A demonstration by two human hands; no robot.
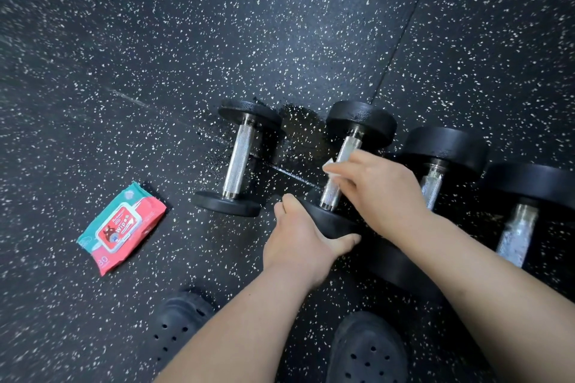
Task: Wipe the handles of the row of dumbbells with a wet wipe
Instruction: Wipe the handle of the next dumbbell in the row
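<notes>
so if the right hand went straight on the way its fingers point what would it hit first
The right hand holds the wipe on one dumbbell handle. Beyond it, probably the leftmost dumbbell's handle, though depth is unclear.

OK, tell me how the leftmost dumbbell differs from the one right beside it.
The leftmost dumbbell lies untouched; the second dumbbell has the left hand gripping its near head and the right hand holding a wet wipe on its handle. The leftmost dumbbell's handle shows whole; the second dumbbell's is partly covered. The leftmost dumbbell's heads look thinner than the second dumbbell's. Both have black round heads and knurled silver handles.
</notes>
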